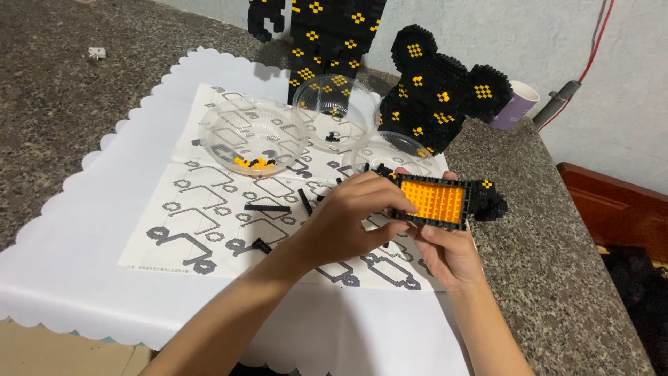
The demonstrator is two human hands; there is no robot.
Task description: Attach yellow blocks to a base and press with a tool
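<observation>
**Holding a brick panel over the instruction sheet**

Gripping the orange-and-black brick panel [440, 202] from below, the right hand [449, 254] is closing around its near edge, while the left hand [351, 219] is pinching its left end above the instruction sheet [209, 216]; clear bowls [252, 136] are sitting behind.

Looks like somebody's home hobby corner, not a workshop. There's a speckled granite counter [550, 257] with a scalloped white cloth [83, 237] spread over it, plain plastered wall [557, 35] at 1 o'clock, a purple-and-white mug [518, 103] parked by it, and a dark wooden furniture piece [612, 209] at 3 o'clock. Big finished black-and-yellow block figures [431, 87] stand at 12 o'clock like display pieces.
</observation>
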